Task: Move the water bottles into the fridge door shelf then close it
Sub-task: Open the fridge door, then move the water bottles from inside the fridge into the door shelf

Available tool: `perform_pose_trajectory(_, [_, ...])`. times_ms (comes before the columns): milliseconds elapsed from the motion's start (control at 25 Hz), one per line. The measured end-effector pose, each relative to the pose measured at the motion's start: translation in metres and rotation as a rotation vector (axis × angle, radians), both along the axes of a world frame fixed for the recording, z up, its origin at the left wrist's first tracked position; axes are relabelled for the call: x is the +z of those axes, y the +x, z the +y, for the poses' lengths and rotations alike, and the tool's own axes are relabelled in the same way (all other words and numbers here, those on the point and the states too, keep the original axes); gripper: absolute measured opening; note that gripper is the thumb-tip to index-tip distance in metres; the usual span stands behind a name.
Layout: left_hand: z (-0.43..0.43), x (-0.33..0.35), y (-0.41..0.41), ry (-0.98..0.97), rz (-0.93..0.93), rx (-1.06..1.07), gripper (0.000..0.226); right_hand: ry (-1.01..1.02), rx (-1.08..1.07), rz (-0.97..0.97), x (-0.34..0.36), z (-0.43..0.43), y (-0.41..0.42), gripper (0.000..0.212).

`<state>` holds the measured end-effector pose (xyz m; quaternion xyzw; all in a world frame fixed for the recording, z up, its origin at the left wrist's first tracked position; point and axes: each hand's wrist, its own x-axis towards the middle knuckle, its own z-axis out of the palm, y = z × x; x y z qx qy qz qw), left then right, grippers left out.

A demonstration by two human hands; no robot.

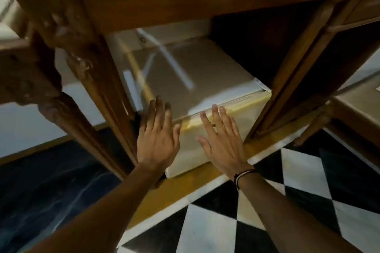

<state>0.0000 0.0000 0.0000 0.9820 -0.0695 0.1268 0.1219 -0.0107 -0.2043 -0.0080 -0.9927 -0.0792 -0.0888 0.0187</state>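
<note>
A small white fridge (191, 72) stands inside a wooden cabinet, seen from above. Its door (248, 115) faces me and lies flat against the body, with only a thin seam along the top edge. My left hand (157, 139) is spread flat by the door's upper left corner, fingers apart, holding nothing. My right hand (223, 139) lies flat on the front of the door, fingers apart, with a cord bracelet at the wrist. No water bottles are in view.
The carved wooden cabinet frame (88, 72) surrounds the fridge, with a post close on the left and another (287, 92) close on the right. Below lies a black-and-white chequered floor (267, 222) and a dark marble strip (51, 191) to the left.
</note>
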Motion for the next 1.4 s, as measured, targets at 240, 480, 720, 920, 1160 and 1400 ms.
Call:
perform_pose_trajectory(240, [-0.001,-0.068,0.043,-0.047,-0.149,0.061,0.077,-0.02,0.05,-0.245,-0.052,0.019,0.078,0.059])
perform_pose_trajectory(480, [-0.005,-0.068,0.038,0.049,-0.178,0.017,0.073,0.059,0.056,-0.344,-0.067,0.017,0.068,0.062])
perform_pose_trajectory(720, [0.02,-0.066,0.026,-0.053,-0.057,-0.08,0.1,0.115,0.206,-0.1,-0.051,-0.048,0.002,0.066])
perform_pose_trajectory(920, [0.019,-0.109,0.037,0.045,-0.35,-0.078,0.084,-0.001,0.123,0.181,-0.021,-0.118,-0.055,0.049])
perform_pose_trajectory(1160, [0.001,-0.135,0.04,0.139,-0.447,-0.097,0.076,-0.049,-0.122,0.278,-0.02,-0.168,-0.092,0.055])
perform_pose_trajectory(1400, [-0.009,-0.128,0.047,0.059,-0.529,-0.061,0.076,-0.287,-0.289,0.229,-0.025,-0.18,-0.11,0.062])
